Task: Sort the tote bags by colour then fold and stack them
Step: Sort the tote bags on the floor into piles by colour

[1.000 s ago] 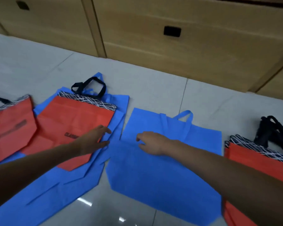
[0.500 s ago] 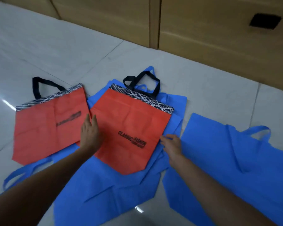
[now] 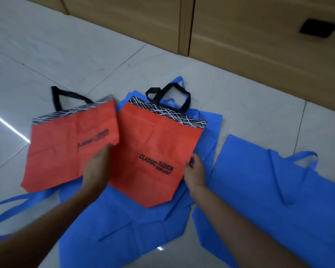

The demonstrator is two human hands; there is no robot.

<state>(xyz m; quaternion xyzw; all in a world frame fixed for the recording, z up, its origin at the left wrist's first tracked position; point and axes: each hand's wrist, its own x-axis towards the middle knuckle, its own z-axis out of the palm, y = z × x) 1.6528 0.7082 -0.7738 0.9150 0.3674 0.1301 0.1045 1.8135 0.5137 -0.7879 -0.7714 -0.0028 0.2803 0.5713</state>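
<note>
Sorting is under way: the left grip (image 3: pixel 97 168) is clasping the left red bag (image 3: pixel 62 151) at 9 o'clock, and the right grip (image 3: pixel 194 171) is pinching the centre red bag (image 3: pixel 153 144), which is lying on the blue bags (image 3: pixel 124 229). Next, probably: laying red on red.

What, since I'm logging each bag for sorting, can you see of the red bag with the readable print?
The red bag looks like thin non-woven cloth, creased but unfolded. A black band with white scribbled lines runs along its top, with black handles above. Black print reads CLASSIC FASHION DOWN JACKET. It lies flat and askew on blue bags. The right hand pinches its right edge; the left hand covers its left edge, close to another red bag.
</note>
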